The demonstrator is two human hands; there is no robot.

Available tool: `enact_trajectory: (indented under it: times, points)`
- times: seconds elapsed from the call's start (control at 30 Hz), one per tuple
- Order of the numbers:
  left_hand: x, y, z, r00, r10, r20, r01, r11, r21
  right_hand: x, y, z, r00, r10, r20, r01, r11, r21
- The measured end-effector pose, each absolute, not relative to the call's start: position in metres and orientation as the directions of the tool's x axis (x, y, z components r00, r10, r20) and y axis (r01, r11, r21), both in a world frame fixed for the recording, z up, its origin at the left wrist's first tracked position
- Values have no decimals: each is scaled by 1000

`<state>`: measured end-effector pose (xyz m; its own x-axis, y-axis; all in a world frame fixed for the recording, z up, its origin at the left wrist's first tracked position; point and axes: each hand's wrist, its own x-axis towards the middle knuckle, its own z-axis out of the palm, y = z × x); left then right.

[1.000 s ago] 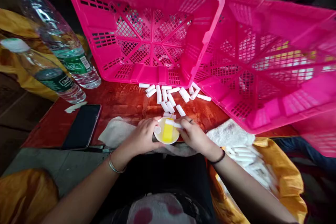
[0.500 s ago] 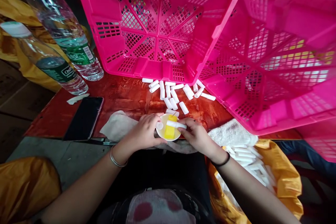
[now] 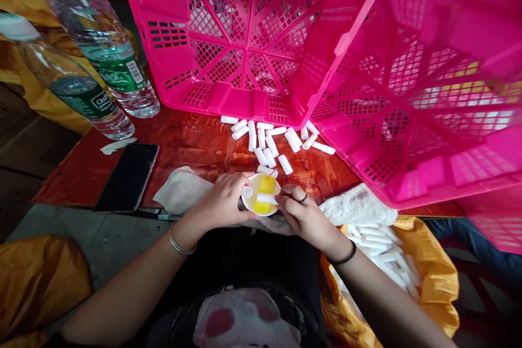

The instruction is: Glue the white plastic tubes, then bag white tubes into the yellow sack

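Observation:
A small white dish (image 3: 274, 184) with a yellow sponge (image 3: 263, 205) in it sits at the near edge of the red table. My left hand (image 3: 222, 204) is closed around the dish's left side, with a short white tube (image 3: 247, 192) at its fingertips. My right hand (image 3: 304, 216) pinches another white tube (image 3: 266, 198) and lays it across the sponge. Several loose white tubes (image 3: 269, 143) lie just beyond the dish, in front of the pink crates.
Two pink lattice crates (image 3: 244, 38) (image 3: 428, 92) stand tilted at the back. Two water bottles (image 3: 104, 54) and a black phone (image 3: 128, 176) are on the left. White cloths (image 3: 179, 193) flank the dish. A yellow bag (image 3: 432, 277) with several white tubes (image 3: 383, 250) sits at lower right.
My right hand has drawn back a little toward me, bringing the tube lower onto the sponge. My left hand keeps its hold on the dish. The view has tipped slightly.

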<state>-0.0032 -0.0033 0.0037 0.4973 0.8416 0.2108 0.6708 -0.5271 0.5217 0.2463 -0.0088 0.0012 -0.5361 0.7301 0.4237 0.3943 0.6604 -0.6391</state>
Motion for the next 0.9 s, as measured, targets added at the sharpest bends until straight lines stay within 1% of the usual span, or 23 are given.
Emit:
enact_trajectory:
  times: [0.1, 0.13, 0.2, 0.27, 0.3, 0.33, 0.37, 0.43, 0.47, 0.53, 0.6, 0.63, 0.67, 0.77, 0.8, 0.83, 0.9]
  points:
    - [-3, -4, 4, 494, 843, 214, 673, -527, 520, 245, -9, 2, -467, 808, 359, 365, 546, -754]
    - [-3, -4, 4, 492, 843, 219, 672, -527, 520, 244, -10, 2, -441, 828, 346, 373, 519, -769]
    - [-3, -4, 4, 489, 843, 224, 670, -527, 522, 242, -12, 1, -437, 824, 362, 408, 540, -736]
    - [-2, -4, 4, 489, 844, 221, 669, -525, 527, 242, -15, 0, -491, 771, 405, 416, 616, -668]
    - [-2, -4, 4, 489, 845, 218, 669, -523, 528, 241, -16, -1, -513, 752, 415, 405, 638, -655]
    - [-2, -4, 4, 489, 845, 215, 669, -522, 529, 241, -16, -1, -521, 748, 411, 386, 636, -669]
    - [-2, -4, 4, 490, 846, 211, 670, -520, 530, 241, -17, -2, -505, 767, 397, 367, 607, -705]
    - [-2, -4, 5, 488, 849, 206, 671, -515, 533, 240, -17, -3, -439, 830, 344, 345, 509, -789]
    - [-2, -4, 5, 485, 850, 205, 671, -512, 537, 240, -18, -3, -413, 850, 326, 345, 478, -808]
    - [-2, -5, 6, 478, 853, 207, 671, -507, 540, 240, -19, -2, -418, 840, 346, 377, 507, -775]
    - [-2, -4, 6, 476, 855, 208, 671, -506, 543, 240, -19, -1, -476, 789, 389, 402, 589, -702]
    - [-2, -4, 6, 478, 854, 205, 670, -505, 545, 240, -20, 0, -492, 776, 395, 401, 605, -688]
    - [-2, -4, 7, 480, 854, 200, 668, -503, 548, 240, -19, 1, -490, 783, 384, 394, 592, -703]
    - [-2, -4, 8, 482, 856, 185, 665, -495, 559, 240, -19, 1, -421, 863, 278, 393, 450, -802]
    - [-2, -4, 8, 480, 858, 182, 665, -491, 562, 240, -19, -1, -407, 874, 266, 405, 434, -804]
    - [-1, -4, 8, 476, 861, 179, 667, -486, 564, 241, -19, -2, -413, 865, 286, 421, 459, -782]
    - [-2, -4, 7, 473, 864, 171, 672, -480, 564, 243, -20, -5, -473, 791, 388, 428, 591, -683]
